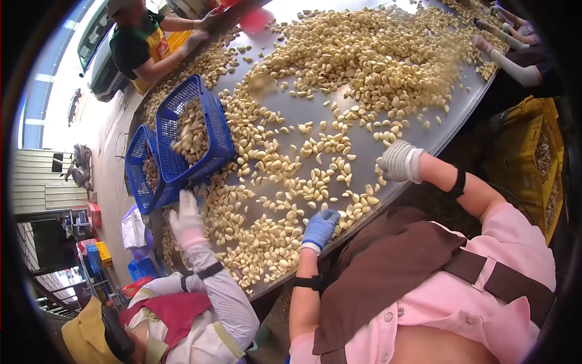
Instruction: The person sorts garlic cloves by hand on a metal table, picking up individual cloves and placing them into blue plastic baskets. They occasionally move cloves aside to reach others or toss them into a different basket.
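Whole peeled garlic cloves (348, 56) cover much of a metal table (433, 134), heaped at the far side and scattered near me. My left hand (321, 229), in a blue glove, rests at the near edge with its fingers drawn together and bent against loose cloves. What lies under those fingers is hidden. To the right, my right hand (399, 161), in a whitish knit glove, is curled into a loose fist over the table, beside several cloves. Its palm faces away, so anything inside it is out of sight.
Two blue plastic baskets (219, 128) holding brownish pieces stand at the table's left side. A co-worker's gloved hand (187, 219) is close below them. Another person (136, 45) works at far left, others at far right. Yellow crates (530, 142) stand behind my right arm.
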Action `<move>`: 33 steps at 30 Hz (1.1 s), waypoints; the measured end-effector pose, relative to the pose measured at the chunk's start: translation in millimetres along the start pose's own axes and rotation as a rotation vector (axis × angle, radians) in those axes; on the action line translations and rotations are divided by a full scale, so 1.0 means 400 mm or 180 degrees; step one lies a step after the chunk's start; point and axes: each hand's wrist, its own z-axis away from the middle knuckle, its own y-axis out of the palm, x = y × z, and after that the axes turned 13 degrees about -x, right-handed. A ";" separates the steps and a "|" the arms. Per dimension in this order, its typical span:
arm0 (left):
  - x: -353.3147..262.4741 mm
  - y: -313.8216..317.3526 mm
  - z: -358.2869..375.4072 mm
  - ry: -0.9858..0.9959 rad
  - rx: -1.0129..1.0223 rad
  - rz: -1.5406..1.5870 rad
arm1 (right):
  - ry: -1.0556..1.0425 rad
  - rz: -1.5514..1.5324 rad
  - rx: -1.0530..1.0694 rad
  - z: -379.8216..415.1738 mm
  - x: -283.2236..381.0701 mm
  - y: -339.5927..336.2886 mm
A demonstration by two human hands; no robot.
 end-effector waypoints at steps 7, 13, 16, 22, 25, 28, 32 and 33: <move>0.275 -0.219 0.121 -0.1135 -0.1807 -0.1630 | -0.0259 -0.0186 -0.0511 -0.092 0.037 -0.013; 0.177 -0.169 0.119 -0.0337 -0.1844 0.0080 | -0.1163 0.0398 -0.1066 -0.292 0.206 0.064; 0.096 -0.131 0.123 -0.1117 -0.1064 0.1501 | -0.1078 0.0648 -0.0904 -0.305 0.237 0.075; 0.063 -0.056 0.064 -0.0978 -0.0185 0.3946 | -0.0164 -0.0824 -0.0160 -0.318 0.182 0.035; 0.040 -0.050 0.026 -0.1197 0.0179 0.4428 | -0.0428 -0.2502 -0.0083 -0.269 0.166 -0.022; 0.029 -0.036 -0.008 -0.1053 0.0469 0.4641 | -0.0396 -0.2546 -0.0469 -0.259 0.143 -0.023; 0.043 -0.033 -0.035 -0.0672 0.1178 0.5207 | -0.0097 -0.0801 -0.1125 -0.300 0.079 -0.024; 0.032 -0.038 -0.036 -0.0768 0.1374 0.5197 | -0.0231 -0.0922 -0.1248 -0.290 0.091 -0.017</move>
